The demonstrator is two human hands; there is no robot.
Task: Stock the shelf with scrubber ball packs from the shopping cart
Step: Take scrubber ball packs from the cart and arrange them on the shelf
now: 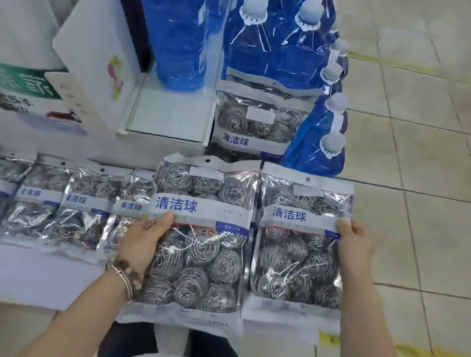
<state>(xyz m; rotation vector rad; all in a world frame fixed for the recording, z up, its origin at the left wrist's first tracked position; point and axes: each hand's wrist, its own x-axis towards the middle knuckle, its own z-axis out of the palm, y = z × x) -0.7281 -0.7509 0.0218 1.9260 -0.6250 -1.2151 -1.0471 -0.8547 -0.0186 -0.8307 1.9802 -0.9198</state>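
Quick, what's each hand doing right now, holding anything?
Left hand: grips the left scrubber ball pack by its left edge.
Right hand: grips the right scrubber ball pack by its right edge.

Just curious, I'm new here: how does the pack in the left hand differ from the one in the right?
The left hand grips the left pack by its left edge, thumb on the label; the right hand grips the right pack by its right edge. The left pack covers part of the shelf row; the right pack does not. Both are clear bags of steel scrubber balls with blue-lettered white bands.
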